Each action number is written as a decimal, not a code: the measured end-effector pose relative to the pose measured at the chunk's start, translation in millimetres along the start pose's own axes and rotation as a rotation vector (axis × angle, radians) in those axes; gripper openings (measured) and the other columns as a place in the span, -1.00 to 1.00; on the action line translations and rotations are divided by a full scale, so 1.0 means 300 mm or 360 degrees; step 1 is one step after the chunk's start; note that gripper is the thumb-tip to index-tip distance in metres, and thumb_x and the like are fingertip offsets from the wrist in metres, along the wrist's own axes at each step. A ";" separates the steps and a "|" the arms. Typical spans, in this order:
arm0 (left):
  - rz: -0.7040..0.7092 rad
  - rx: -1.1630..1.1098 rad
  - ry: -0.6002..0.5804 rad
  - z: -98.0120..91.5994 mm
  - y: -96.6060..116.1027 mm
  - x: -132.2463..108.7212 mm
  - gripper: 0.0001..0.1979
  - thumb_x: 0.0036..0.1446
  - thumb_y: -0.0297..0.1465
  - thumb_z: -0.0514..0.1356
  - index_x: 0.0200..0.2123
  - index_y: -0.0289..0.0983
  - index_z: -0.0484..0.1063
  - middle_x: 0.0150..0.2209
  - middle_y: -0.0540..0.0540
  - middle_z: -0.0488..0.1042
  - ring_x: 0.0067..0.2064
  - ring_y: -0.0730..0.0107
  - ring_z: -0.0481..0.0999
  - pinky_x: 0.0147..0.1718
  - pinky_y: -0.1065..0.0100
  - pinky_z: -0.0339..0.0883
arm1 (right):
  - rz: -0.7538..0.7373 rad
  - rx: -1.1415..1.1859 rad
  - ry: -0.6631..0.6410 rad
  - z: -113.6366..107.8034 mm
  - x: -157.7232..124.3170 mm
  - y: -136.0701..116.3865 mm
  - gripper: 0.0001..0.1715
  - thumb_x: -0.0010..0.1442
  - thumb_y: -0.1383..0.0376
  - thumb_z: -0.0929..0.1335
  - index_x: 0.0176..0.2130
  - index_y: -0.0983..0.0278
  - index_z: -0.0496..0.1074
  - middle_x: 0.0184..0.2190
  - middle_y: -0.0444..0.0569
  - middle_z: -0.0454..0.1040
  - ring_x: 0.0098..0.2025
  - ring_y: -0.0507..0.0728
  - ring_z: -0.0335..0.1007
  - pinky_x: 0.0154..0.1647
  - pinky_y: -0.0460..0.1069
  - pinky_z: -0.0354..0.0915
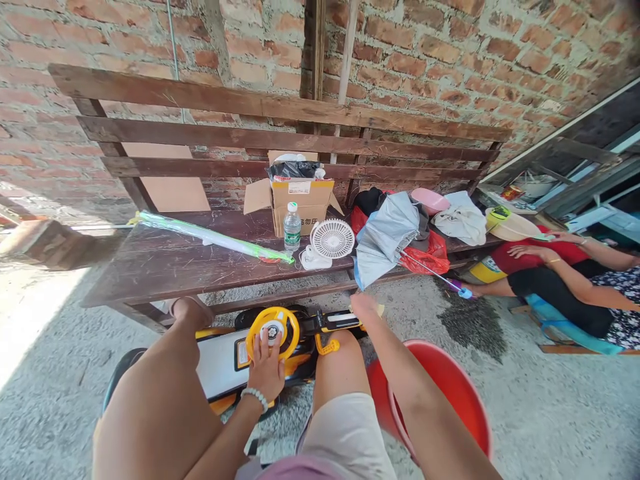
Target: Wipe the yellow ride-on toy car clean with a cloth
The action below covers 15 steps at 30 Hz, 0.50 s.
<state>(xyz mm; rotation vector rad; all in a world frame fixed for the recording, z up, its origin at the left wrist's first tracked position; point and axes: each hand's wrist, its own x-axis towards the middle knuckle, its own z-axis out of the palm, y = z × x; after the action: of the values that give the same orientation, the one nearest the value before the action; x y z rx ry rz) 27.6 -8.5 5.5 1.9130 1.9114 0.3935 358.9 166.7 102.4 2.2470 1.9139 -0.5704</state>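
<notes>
Between my knees stands a toy ride-on vehicle (217, 365) with a yellow steering wheel (254, 322) and a yellow-and-black bar (340, 321) stretching right. My left hand (269, 367) rests on the wheel's centre with its fingers spread, a beaded bracelet at the wrist. Beyond my right knee, my right hand (365, 308) is at the far end of the bar, beside a small pale yellow piece. Blur and its angle hide the right hand's fingers, so what it holds, if anything, cannot be made out.
A wooden bench (165, 267) bears a cardboard box (303, 200), a water bottle (292, 230), a white fan (333, 240), a wrapped green-edged stick (215, 235) and a folded silver umbrella (387, 233). Red tubs (463, 373) stand at my right. Another person (575, 280) sits at far right.
</notes>
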 end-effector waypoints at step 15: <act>-0.0076 -0.0043 -0.0137 -0.051 0.034 0.009 -0.28 0.39 -0.36 0.07 0.58 -0.19 0.14 0.67 -0.25 -0.18 0.66 -0.24 -0.31 0.42 -0.37 0.18 | 0.0335 0.1253 0.0729 0.176 -0.249 0.168 -0.30 0.38 0.03 0.14 0.28 0.27 0.45 -0.01 0.24 0.68 -0.07 0.34 0.66 -0.07 0.16 0.55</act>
<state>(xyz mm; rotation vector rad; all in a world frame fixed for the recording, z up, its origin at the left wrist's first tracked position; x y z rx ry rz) 29.4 -4.2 23.6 1.8335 1.8829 0.3157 388.6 70.4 74.3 3.2647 1.7780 -0.9760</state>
